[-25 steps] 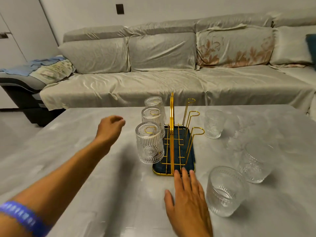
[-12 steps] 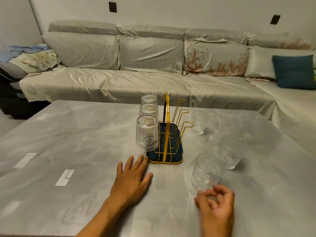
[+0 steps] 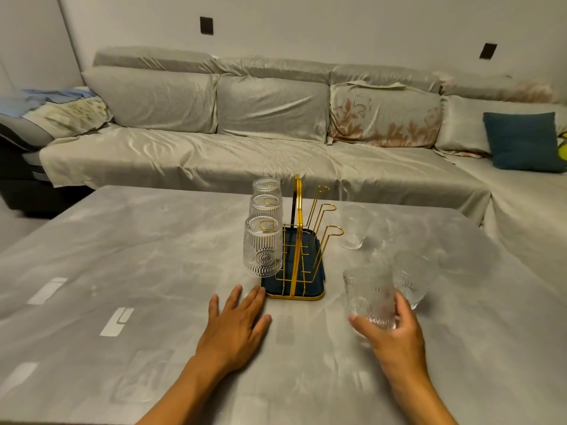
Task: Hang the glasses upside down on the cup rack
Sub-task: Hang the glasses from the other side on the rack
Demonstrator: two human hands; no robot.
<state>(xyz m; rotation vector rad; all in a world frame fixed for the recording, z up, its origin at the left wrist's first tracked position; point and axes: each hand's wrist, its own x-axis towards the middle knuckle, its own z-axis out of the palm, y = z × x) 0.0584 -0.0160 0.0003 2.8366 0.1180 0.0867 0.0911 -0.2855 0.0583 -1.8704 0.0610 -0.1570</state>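
A gold wire cup rack point(image 3: 297, 240) on a dark blue tray stands mid-table. Three ribbed glasses hang upside down on its left prongs; the nearest one point(image 3: 263, 246) is closest to me. The three right prongs point(image 3: 333, 231) are bare. My right hand point(image 3: 395, 329) wraps the base of an upright ribbed glass point(image 3: 369, 297) at the right of the rack. Another glass point(image 3: 412, 280) stands just behind it, and a third point(image 3: 354, 227) farther back. My left hand point(image 3: 237, 326) lies flat on the table, fingers spread, in front of the tray's near left corner.
The grey marbled table point(image 3: 138, 271) carries pale window reflections at the left. A long covered sofa point(image 3: 245, 148) runs behind the table, with a teal cushion point(image 3: 521, 142) at the right.
My right hand moved forward from the table and closed around the nearest upright glass. My left hand came down from beside the hung glasses to rest flat near the tray.
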